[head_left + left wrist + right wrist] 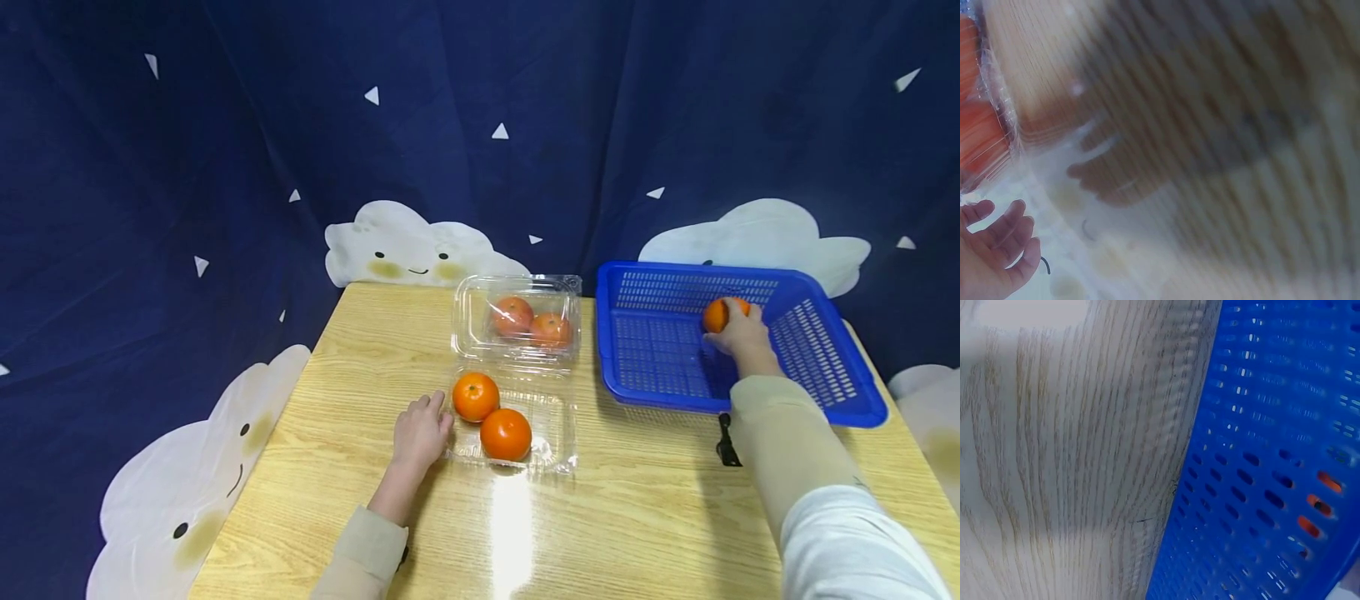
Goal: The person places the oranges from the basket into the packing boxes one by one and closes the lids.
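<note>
Inside the blue basket (622, 392), my right hand (742, 337) grips an orange (716, 316), fingers and thumb around its upper side. Through the basket's slots in the right wrist view, bits of the orange (1308, 526) show; the hand itself is mostly hidden there. My left hand (422, 429) rests beside the left edge of a clear plastic clamshell box (555, 417), its fingers loosely bent and holding nothing. Two oranges, one at the left (476, 397) and one nearer the front (506, 434), sit in the box's near half. In the left wrist view the left hand (997, 253) appears palm-side, below reddish fruit.
Two paler oranges (513, 316) show through clear plastic at the box's far half (472, 325). The basket stands right of the box on the wooden table (360, 358). A dark blue curtain (450, 150) with cloud prints hangs behind the table and along its left side.
</note>
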`<act>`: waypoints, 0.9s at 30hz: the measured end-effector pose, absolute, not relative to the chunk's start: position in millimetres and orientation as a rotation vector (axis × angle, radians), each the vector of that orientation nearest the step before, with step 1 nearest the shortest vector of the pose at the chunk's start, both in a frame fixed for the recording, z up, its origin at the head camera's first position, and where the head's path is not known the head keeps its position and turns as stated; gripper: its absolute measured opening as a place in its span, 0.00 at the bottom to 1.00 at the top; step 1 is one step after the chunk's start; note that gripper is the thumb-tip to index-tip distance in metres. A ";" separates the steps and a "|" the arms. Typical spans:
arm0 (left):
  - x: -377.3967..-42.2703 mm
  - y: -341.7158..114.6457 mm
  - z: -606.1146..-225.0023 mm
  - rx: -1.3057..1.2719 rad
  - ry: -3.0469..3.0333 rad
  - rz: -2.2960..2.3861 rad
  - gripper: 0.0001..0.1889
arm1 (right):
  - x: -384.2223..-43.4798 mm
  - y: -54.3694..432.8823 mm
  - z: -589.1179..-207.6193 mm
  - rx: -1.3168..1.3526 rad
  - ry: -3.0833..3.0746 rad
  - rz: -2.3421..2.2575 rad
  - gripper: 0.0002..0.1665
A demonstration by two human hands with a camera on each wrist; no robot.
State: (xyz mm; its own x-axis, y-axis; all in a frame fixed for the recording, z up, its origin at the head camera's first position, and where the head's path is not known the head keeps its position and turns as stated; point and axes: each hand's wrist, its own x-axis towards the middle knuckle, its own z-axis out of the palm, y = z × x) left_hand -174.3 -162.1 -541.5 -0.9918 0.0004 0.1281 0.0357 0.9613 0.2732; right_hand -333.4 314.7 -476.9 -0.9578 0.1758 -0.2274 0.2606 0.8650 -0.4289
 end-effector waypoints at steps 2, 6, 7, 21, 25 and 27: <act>-174.5 -162.1 -542.0 -0.028 -2.985 -0.418 0.18 | -334.8 315.0 -476.9 0.344 2.855 -0.687 0.44; -174.5 -162.1 -543.5 -0.031 -2.990 -0.411 0.18 | -335.9 318.2 -478.2 0.363 2.850 -0.691 0.43; -174.6 -162.1 -543.7 -0.032 -2.989 -0.408 0.18 | -336.0 319.1 -478.8 0.366 2.853 -0.695 0.43; -174.9 -161.3 -542.3 -0.028 -2.973 -0.416 0.17 | -340.8 321.4 -485.9 0.421 2.864 -0.780 0.37; -174.7 -161.1 -541.5 -0.030 -2.967 -0.418 0.16 | -342.0 324.0 -487.0 0.406 2.863 -0.770 0.37; -174.9 -161.2 -541.4 -0.031 -2.965 -0.414 0.16 | -342.1 326.2 -488.3 0.399 2.862 -0.761 0.37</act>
